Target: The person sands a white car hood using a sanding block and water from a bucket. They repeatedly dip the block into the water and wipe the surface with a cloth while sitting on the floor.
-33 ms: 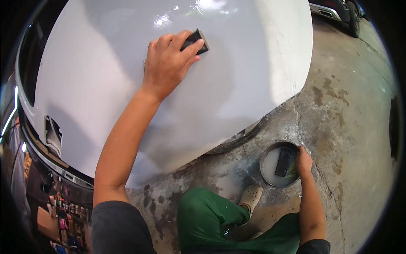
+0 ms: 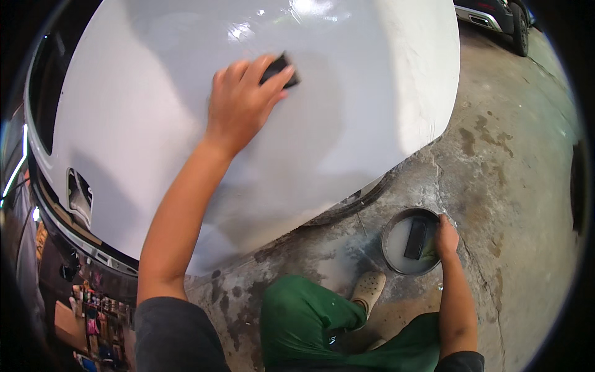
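Note:
My left hand (image 2: pixel 234 108) is closed around a black sanding block (image 2: pixel 280 71) and presses it against a large white-grey car body panel (image 2: pixel 365 105). The panel looks wet and shiny near its top. Low on the right, my right hand (image 2: pixel 447 237) grips the rim of a round dark basin (image 2: pixel 390 259), its fingers partly hidden at the edge. Cloudy water fills the basin, and a second black rectangular block (image 2: pixel 416 239) lies in it. Beside that block is something greenish that I cannot make out.
A fuel-flap opening (image 2: pixel 79 197) cuts into the panel at left. Under its lower edge runs a tyre (image 2: pixel 365 201). Wet, stained concrete floor (image 2: pixel 483 186) spreads to the right. Another vehicle's wheel (image 2: pixel 520 31) shows at upper right. My clog-shod foot (image 2: pixel 370 290) is near the basin.
My left hand and the sanding block have slid slightly down and left over the panel. My right hand keeps its hold on the basin.

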Demonstrator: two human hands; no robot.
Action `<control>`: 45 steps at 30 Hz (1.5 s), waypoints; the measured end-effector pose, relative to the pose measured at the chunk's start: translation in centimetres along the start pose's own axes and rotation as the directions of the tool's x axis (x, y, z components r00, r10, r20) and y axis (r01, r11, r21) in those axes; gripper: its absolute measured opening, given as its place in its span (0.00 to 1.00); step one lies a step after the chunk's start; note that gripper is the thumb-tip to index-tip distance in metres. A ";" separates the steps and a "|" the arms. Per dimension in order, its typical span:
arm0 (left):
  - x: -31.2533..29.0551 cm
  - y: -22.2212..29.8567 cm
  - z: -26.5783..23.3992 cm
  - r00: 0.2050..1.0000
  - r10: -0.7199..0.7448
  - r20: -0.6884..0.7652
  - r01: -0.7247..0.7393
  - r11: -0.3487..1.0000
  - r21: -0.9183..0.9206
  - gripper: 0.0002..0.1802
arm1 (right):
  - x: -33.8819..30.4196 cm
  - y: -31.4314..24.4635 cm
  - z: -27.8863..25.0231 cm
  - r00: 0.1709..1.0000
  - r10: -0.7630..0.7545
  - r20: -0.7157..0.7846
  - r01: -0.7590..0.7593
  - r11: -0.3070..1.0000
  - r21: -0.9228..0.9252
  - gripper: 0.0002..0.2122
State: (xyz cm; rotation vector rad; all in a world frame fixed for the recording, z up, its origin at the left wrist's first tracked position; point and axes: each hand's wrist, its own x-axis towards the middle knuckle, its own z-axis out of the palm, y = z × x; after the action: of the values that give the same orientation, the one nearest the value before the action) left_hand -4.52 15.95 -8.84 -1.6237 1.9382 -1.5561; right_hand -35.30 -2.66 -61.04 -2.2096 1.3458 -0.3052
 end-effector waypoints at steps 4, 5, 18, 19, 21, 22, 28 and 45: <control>-15.5 -0.7 -3.5 0.991 -0.077 0.109 0.073 0.996 0.040 0.28 | 0.4 1.1 0.0 0.999 -0.020 -0.047 0.020 1.000 0.005 0.14; -16.5 -0.3 -4.9 0.985 -0.096 0.143 0.089 0.995 0.054 0.28 | 0.5 1.1 0.2 0.999 -0.021 -0.048 0.020 1.000 -0.002 0.14; -14.2 -0.1 -3.2 0.989 -0.104 0.104 0.098 0.993 0.058 0.27 | 0.3 0.9 0.1 0.999 -0.023 -0.044 0.023 1.000 0.005 0.13; -17.0 -0.1 -4.0 0.982 -0.135 0.133 0.128 0.990 0.065 0.27 | 0.4 1.0 0.2 0.999 -0.028 -0.044 0.029 1.000 0.005 0.13; -15.9 -0.2 -3.8 0.988 -0.095 0.124 0.091 0.995 0.037 0.27 | 0.4 1.5 0.7 0.997 -0.045 -0.065 0.044 0.999 -0.006 0.13; -15.1 -0.5 -3.5 0.990 -0.076 0.118 0.074 0.997 0.023 0.27 | 0.6 1.7 0.8 0.996 -0.052 -0.076 0.052 0.999 -0.012 0.13; 0.6 -0.8 -0.3 0.996 0.062 0.060 -0.058 0.997 -0.057 0.27 | -0.1 0.2 0.1 0.999 -0.028 -0.026 0.028 1.000 0.009 0.12; -10.5 -3.8 -4.9 0.992 -0.082 0.091 0.075 0.994 0.082 0.25 | 0.3 0.9 -0.5 0.999 -0.035 -0.039 0.036 0.999 0.029 0.13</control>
State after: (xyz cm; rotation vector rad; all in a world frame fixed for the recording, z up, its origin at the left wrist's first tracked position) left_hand -1.38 27.73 -8.57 -1.7273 1.7640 -1.5331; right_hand -36.04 -3.42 -61.12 -2.2155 1.3149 -0.3806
